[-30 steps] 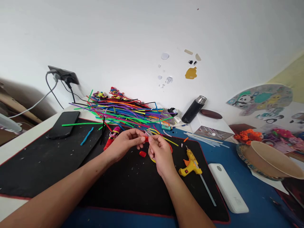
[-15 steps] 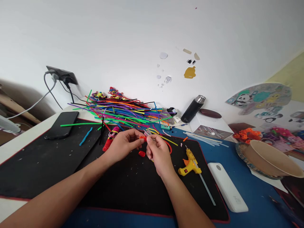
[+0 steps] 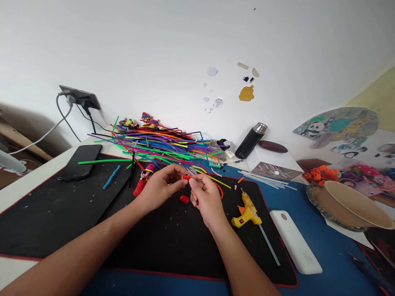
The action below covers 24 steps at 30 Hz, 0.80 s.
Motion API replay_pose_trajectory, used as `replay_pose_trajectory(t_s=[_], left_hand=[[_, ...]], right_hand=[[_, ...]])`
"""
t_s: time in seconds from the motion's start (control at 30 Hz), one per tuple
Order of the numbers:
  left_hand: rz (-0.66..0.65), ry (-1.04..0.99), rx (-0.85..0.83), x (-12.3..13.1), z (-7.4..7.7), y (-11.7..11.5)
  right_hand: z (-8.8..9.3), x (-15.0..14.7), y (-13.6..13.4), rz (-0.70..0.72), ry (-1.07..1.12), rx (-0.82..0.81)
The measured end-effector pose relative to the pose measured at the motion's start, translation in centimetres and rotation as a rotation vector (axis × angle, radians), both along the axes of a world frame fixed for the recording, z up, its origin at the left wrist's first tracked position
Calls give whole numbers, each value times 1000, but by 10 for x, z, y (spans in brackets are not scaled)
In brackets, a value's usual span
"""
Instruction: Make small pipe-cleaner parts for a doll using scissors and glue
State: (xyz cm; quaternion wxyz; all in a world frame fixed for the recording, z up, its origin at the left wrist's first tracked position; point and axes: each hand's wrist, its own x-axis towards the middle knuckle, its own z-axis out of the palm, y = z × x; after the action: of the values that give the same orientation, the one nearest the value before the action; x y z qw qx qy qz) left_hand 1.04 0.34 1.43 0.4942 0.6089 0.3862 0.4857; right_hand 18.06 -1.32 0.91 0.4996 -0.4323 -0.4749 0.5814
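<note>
A small coil of red pipe cleaner is pinched between my two hands above the black mat. My left hand grips one end with thumb and fingertips, and my right hand has its fingers closed at the other end. Just below them lies a small red fuzzy piece. A red pipe cleaner loop shows beside my right hand. Behind my fingertips are grey pointed metal tips, mostly hidden. A pink and red pipe cleaner figure rests by my left wrist.
Many coloured pipe cleaners are heaped along the wall. On the right lie a yellow glue gun with a glue stick and a white power bank. A black flask leans behind; a phone lies left.
Both hands stay almost in the same place, still closed around the red coil. The view has shifted very slightly.
</note>
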Motion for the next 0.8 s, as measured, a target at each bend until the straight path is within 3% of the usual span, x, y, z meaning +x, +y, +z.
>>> replay_pose_trajectory(t_s=[0.1,0.8], left_hand=[[8,47,59,-1,-1,-1],[22,79,48,-2,-3,-2]], right_hand=[[2,0,0,1,3,-3],[4,-1,-2,13,26,-19]])
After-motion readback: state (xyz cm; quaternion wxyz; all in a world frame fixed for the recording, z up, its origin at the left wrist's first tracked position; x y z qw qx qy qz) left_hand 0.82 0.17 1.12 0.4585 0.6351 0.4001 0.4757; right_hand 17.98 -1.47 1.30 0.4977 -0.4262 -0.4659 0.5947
